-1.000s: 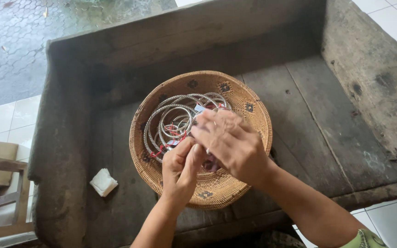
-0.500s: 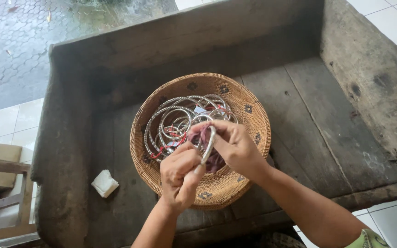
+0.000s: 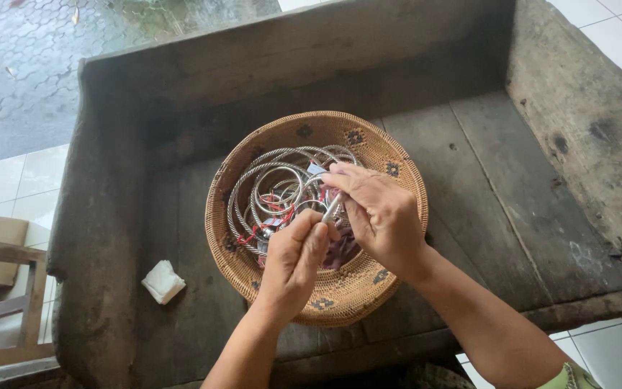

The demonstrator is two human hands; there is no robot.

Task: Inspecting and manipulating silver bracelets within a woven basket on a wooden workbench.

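A round woven basket (image 3: 386,162) sits on a dark wooden bench. Inside it lie several silver bangles (image 3: 271,184), some twisted like rope, with red strings and small tags. My left hand (image 3: 293,263) and my right hand (image 3: 379,216) meet over the basket's middle, both gripping one silver bangle (image 3: 331,209) between their fingertips. A dark purple cloth (image 3: 340,252) shows under the hands, partly hidden.
The worn wooden bench (image 3: 491,209) has raised back and side walls. A crumpled white tissue (image 3: 161,281) lies on it left of the basket. White floor tiles and a wooden frame (image 3: 8,288) are at the left; grey paving lies beyond.
The bangle held edge-on between both hands has turned, and my right hand has shifted slightly up and over it. My left hand stays close below.
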